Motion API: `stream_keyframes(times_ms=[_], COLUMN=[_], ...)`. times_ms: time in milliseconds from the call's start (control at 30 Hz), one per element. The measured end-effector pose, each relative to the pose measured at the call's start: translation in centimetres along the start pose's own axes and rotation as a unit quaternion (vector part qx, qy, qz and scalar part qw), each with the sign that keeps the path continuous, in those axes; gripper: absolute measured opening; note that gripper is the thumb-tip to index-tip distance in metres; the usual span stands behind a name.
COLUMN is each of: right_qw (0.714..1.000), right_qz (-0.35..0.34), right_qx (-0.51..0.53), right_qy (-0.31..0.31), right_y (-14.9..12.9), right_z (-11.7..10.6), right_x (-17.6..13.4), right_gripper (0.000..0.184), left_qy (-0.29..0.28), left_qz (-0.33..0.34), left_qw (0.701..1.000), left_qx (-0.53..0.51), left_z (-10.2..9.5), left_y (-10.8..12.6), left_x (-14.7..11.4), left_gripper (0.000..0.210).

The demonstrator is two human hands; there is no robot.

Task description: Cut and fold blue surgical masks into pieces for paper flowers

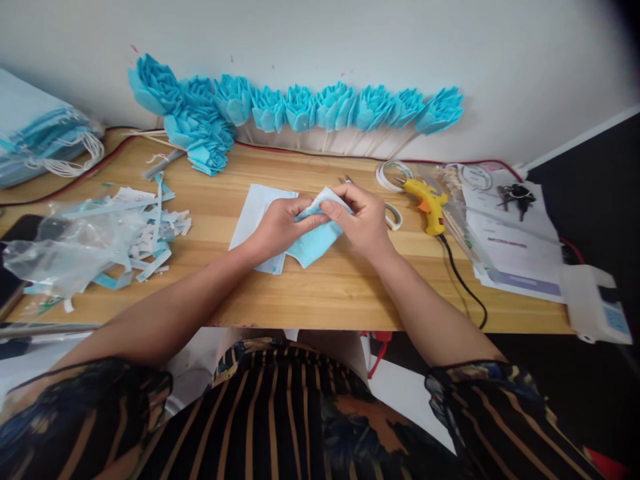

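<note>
Between my two hands, above the middle of the wooden table, I hold a light blue face mask sheet [314,244] that is partly folded at its top. My left hand [286,223] pinches its upper left side, thumb pointing right. On the upper right, my right hand [361,217] grips the sheet between thumb and fingers. Another pale blue mask sheet [253,212] lies flat on the table under and behind my left hand. Scissors [395,217] lie behind my right hand, mostly covered by it.
Blue flowers on sticks [300,107] lean along the wall. Cut strips and a plastic bag [75,247] lie left, below a stack of masks [40,137]. At right are a yellow glue gun [425,203] with its cord, a tape roll [390,175], papers [520,247] and keys [517,197].
</note>
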State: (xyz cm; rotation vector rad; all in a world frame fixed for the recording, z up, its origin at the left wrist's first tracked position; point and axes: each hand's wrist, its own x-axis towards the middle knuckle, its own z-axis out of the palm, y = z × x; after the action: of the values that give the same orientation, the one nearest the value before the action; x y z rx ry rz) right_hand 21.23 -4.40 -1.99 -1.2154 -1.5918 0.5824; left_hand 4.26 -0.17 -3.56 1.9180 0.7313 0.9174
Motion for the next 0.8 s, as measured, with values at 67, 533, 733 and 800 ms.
stream_keyframes(times_ms=[67,533,733,800], right_qw=[1.000,0.981,0.976,0.976], right_qz=[0.001,0.027,0.012,0.009], right_qx=[-0.012,-0.049,-0.081,-0.078], right_qy=[0.022,0.188,0.201,0.201], right_y=[-0.1,2.3,2.6,2.7], right_z=[0.0,-1.1,-1.6,-1.8], right_x=[0.0,1.1,1.4,1.4], right_gripper=[0.028,0.043,0.046,0.046], left_qy=[-0.011,0.091,0.075,0.066], left_qz=[-0.005,-0.047,-0.051,-0.049], left_qw=[1.000,0.993,0.994,0.995], left_qx=[0.009,-0.066,-0.063,-0.059], left_z=[0.0,-0.6,-0.6,-0.6], left_y=[-0.1,-1.1,-1.0,-0.7], left_x=[0.0,0.6,0.5,0.4], left_gripper=[0.036,0.028,0.032,0.034])
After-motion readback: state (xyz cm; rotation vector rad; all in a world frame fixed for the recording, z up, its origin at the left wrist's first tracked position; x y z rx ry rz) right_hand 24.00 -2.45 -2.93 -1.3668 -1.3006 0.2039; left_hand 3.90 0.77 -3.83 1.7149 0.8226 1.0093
